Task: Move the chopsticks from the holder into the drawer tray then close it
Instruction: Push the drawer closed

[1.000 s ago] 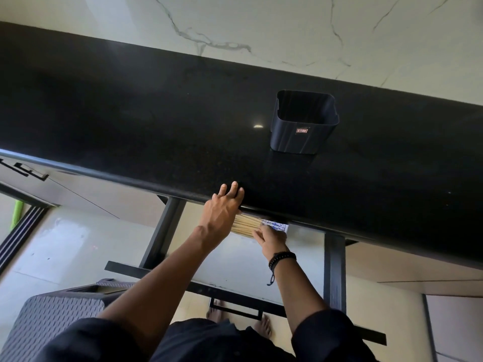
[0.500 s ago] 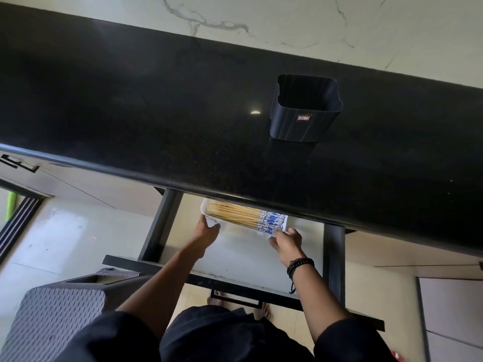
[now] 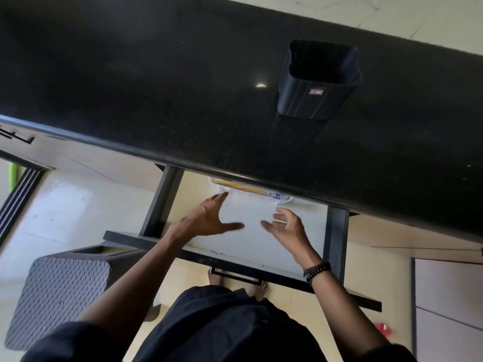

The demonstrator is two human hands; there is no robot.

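The dark square holder (image 3: 318,82) stands with nothing in it on the black countertop (image 3: 156,87). Below the counter edge the drawer (image 3: 248,239) is pulled out, white inside with a black frame and handle (image 3: 235,275). A clear tray (image 3: 283,200) with the wooden chopsticks (image 3: 243,188) lies at the drawer's back, half hidden under the counter lip. My left hand (image 3: 209,218) hovers open over the drawer, fingertips near the tray's left end. My right hand (image 3: 286,226), a beaded bracelet on its wrist, is open just in front of the tray, holding nothing.
A grey woven-pattern bin (image 3: 60,291) stands on the floor at lower left, beside the drawer front. Cabinet fronts (image 3: 447,288) run along the right. My bare feet (image 3: 258,288) show under the drawer handle. A small red object (image 3: 381,329) lies on the floor at right.
Both hands held the tray of chopsticks half a second ago; now they have let go and drawn back, and the tray sits further back under the counter lip.
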